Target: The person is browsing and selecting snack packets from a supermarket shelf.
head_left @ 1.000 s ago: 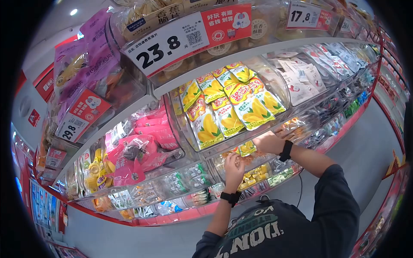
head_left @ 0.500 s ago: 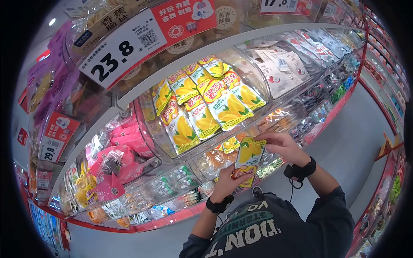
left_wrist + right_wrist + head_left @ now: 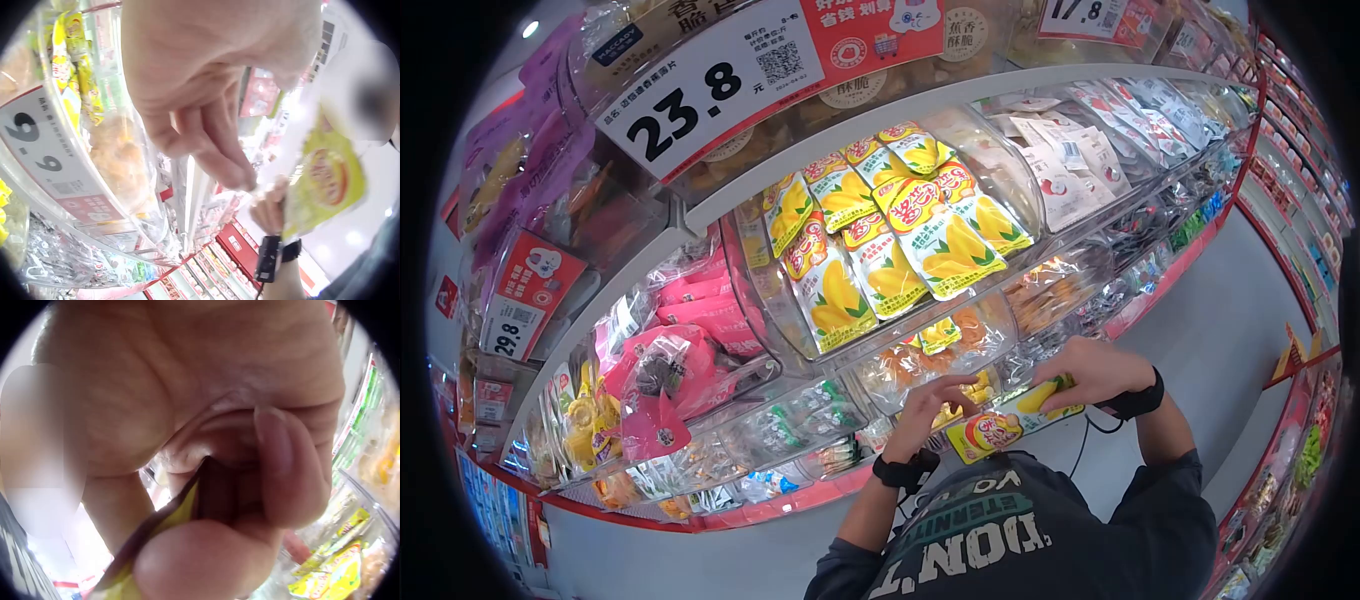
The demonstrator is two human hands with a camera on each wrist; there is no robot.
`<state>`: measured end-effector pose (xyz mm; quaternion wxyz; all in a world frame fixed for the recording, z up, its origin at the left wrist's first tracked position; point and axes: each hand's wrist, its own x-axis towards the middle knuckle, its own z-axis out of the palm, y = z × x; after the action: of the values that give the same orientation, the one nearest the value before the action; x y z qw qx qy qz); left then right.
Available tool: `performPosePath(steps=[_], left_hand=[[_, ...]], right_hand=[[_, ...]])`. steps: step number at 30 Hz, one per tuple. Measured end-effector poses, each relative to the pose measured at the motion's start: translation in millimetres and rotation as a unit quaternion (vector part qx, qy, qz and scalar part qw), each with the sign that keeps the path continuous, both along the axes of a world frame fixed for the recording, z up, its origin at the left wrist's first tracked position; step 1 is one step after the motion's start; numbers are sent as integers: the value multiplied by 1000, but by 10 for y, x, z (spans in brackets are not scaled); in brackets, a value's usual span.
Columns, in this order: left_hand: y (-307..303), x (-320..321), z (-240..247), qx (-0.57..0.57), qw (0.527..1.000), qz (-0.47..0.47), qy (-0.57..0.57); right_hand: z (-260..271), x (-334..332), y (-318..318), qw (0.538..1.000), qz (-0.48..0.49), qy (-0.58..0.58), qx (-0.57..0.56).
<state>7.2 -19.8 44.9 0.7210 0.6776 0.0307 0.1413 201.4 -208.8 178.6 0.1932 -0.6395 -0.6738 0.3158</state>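
Note:
My right hand [image 3: 1090, 372] grips one end of a yellow snack packet [image 3: 1000, 430] printed with yellow fruit and red lettering. The packet lies tilted in front of my chest, its lettered end toward the left. In the right wrist view the thumb and curled fingers pinch the packet's edge [image 3: 178, 515]. My left hand [image 3: 925, 408] is just left of the packet, apart from it, with loosely bent fingers and nothing held. The left wrist view has the packet [image 3: 328, 178] hanging beyond those fingers. Similar packets [image 3: 945, 245] fill a clear bin ahead.
Clear bins curve along the shelf, with pink bags [image 3: 670, 365] at left and white packets [image 3: 1065, 165] at right. A large price tag [image 3: 700, 95] hangs above. One yellow packet [image 3: 940, 335] lies in the lower bin. An aisle floor [image 3: 1200, 300] runs at right.
Both hands came back from the lower bin with the packet. Since then the left hand has let go, and the right has swung the packet lower and to the right, turning it sideways.

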Motion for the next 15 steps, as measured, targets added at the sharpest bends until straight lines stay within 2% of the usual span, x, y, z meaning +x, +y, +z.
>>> performPosePath(steps=[1,2,4,5,6,7,9,10,13,15], left_hand=[[68,27,-98,-94,995,16,-20],[121,62,-184,65,993,98,3],[51,234,-737,-71,975,211,-31],[157,220,-770,226,952,194,70],[262,207,-798,505,833,184,129],[212,244,-647,486,836,203,156],[61,262,-368,445,837,239,208],[51,284,-337,423,845,226,236],[128,346,-543,417,862,217,190],[171,366,-586,396,869,203,216]], right_hand=[[129,-10,-9,999,-20,31,36],[262,-30,-33,995,-40,63,72],[436,-57,25,978,-64,106,166],[543,-116,108,957,-120,223,139],[675,-191,204,920,-174,334,110],[782,-236,299,867,-225,437,78],[872,-207,518,837,-175,507,111],[913,-181,652,818,-147,542,128],[1070,-128,1126,833,-172,494,182],[1098,-7,1520,850,-122,482,177]])
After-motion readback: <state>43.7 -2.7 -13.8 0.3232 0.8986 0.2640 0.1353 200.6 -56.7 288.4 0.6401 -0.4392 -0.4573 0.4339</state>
